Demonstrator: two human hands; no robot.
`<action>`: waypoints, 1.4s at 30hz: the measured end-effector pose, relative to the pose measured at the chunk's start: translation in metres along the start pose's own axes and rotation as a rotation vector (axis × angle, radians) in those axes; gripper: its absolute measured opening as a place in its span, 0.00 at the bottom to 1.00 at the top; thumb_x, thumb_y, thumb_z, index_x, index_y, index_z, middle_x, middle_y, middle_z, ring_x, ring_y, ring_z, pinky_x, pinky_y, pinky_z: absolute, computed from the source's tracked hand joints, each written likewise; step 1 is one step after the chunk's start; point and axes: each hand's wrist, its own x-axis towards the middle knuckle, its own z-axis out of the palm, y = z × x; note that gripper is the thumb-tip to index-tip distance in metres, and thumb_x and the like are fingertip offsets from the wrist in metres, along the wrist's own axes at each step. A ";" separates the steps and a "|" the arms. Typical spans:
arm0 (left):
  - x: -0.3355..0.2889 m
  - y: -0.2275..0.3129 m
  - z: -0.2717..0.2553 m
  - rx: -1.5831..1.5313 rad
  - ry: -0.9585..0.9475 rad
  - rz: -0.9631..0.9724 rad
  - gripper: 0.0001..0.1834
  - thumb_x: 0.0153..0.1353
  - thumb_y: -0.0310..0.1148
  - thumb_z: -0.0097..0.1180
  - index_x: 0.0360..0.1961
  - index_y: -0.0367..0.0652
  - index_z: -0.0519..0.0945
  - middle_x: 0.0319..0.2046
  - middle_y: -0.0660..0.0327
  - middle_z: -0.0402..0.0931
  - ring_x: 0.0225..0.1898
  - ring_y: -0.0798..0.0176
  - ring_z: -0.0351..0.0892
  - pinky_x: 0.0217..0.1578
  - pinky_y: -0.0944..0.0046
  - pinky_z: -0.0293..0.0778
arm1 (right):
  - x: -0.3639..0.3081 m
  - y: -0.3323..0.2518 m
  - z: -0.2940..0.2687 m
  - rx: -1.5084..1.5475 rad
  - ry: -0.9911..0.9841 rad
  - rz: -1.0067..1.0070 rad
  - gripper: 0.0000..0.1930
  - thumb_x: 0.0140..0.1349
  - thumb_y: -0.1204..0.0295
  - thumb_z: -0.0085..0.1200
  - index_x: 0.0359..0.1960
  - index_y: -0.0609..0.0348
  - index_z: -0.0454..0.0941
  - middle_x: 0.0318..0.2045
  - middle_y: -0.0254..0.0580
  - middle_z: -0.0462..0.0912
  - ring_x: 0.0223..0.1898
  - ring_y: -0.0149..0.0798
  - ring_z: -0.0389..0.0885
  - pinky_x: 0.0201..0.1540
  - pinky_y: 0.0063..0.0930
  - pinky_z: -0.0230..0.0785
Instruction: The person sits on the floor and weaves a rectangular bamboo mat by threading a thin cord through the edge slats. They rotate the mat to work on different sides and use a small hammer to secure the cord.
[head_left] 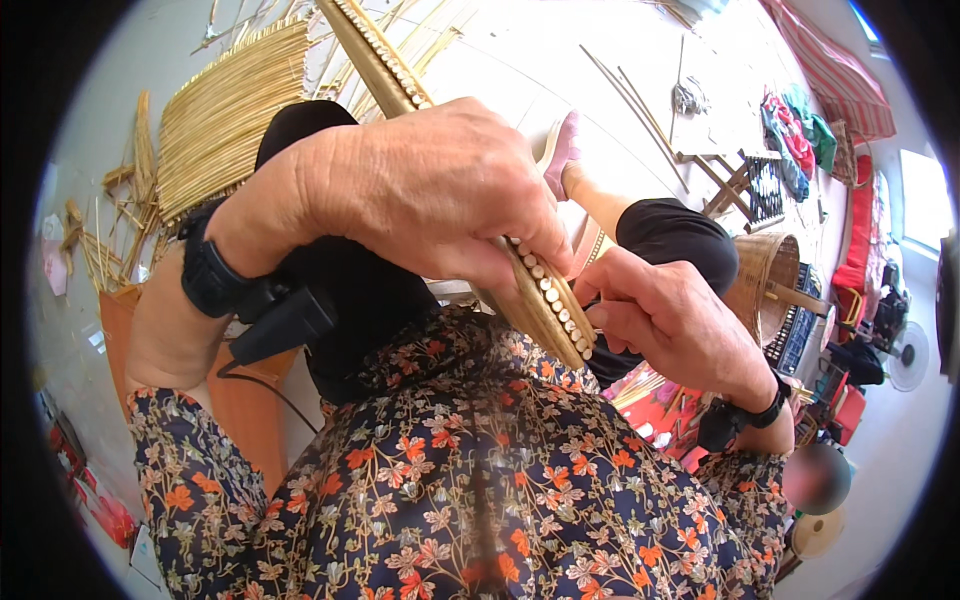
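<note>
A long, narrow, yellowish bamboo bar slants across my lap, with a row of round pale cut ends along it. My left hand is closed over the bar near its middle, thumb and fingers wrapped round it. One end of the bar stretches away past my knuckles, and the other points toward my body. Beside that near end, my right hand is closed in a pinch, with its fingertips touching or very close to the row of ends. Whatever lies between those fingertips is too small or hidden to make out.
At the left, a panel of slim bamboo strips stands near loose sticks. To the right are a woven basket, a folding stool and a heap of clothes. Thin rods lie on the pale floor.
</note>
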 end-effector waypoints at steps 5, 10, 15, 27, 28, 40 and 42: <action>-0.004 -0.003 0.003 0.041 0.089 0.019 0.22 0.51 0.36 0.78 0.49 0.50 0.91 0.32 0.63 0.84 0.34 0.52 0.88 0.35 0.54 0.79 | -0.006 0.012 0.011 -0.043 0.155 -0.156 0.01 0.75 0.79 0.57 0.44 0.63 0.79 0.26 0.37 0.82 0.27 0.32 0.85 0.33 0.28 0.78; -0.001 -0.005 0.003 0.036 0.064 0.059 0.23 0.50 0.35 0.78 0.50 0.50 0.91 0.33 0.63 0.84 0.34 0.52 0.88 0.34 0.54 0.79 | -0.001 0.012 0.012 -0.021 0.095 -0.143 0.01 0.76 0.79 0.56 0.44 0.63 0.79 0.27 0.37 0.83 0.28 0.32 0.85 0.34 0.28 0.78; -0.002 -0.004 0.002 0.052 0.022 0.043 0.23 0.49 0.35 0.78 0.50 0.50 0.91 0.33 0.63 0.85 0.35 0.51 0.88 0.35 0.54 0.80 | -0.004 0.008 0.020 0.004 0.113 -0.077 0.03 0.77 0.80 0.54 0.48 0.63 0.78 0.29 0.39 0.84 0.30 0.34 0.87 0.37 0.30 0.80; 0.002 -0.007 0.000 -0.020 0.033 -0.031 0.20 0.52 0.37 0.75 0.48 0.52 0.91 0.30 0.58 0.85 0.36 0.47 0.88 0.39 0.50 0.79 | -0.002 0.009 0.022 -0.132 0.195 -0.161 0.17 0.75 0.82 0.53 0.63 0.64 0.71 0.32 0.48 0.86 0.32 0.44 0.88 0.39 0.33 0.78; 0.004 -0.007 0.001 -0.033 0.033 -0.052 0.17 0.52 0.38 0.74 0.45 0.53 0.91 0.28 0.56 0.85 0.36 0.45 0.88 0.40 0.48 0.79 | -0.001 0.013 0.025 -0.149 0.212 -0.205 0.19 0.75 0.81 0.54 0.65 0.64 0.70 0.31 0.47 0.86 0.32 0.45 0.88 0.39 0.34 0.78; 0.003 -0.013 0.011 0.009 0.134 -0.012 0.18 0.58 0.41 0.75 0.50 0.54 0.90 0.33 0.62 0.88 0.37 0.48 0.88 0.38 0.51 0.78 | 0.003 0.036 0.046 -0.313 0.519 -0.424 0.59 0.51 0.55 0.82 0.79 0.72 0.61 0.49 0.50 0.87 0.35 0.45 0.85 0.41 0.39 0.80; 0.002 -0.012 0.008 0.029 0.115 -0.018 0.18 0.58 0.41 0.75 0.49 0.53 0.89 0.33 0.62 0.88 0.36 0.49 0.88 0.38 0.51 0.79 | 0.003 0.037 0.047 -0.251 0.505 -0.386 0.58 0.51 0.58 0.82 0.79 0.71 0.61 0.51 0.51 0.87 0.35 0.46 0.85 0.41 0.39 0.80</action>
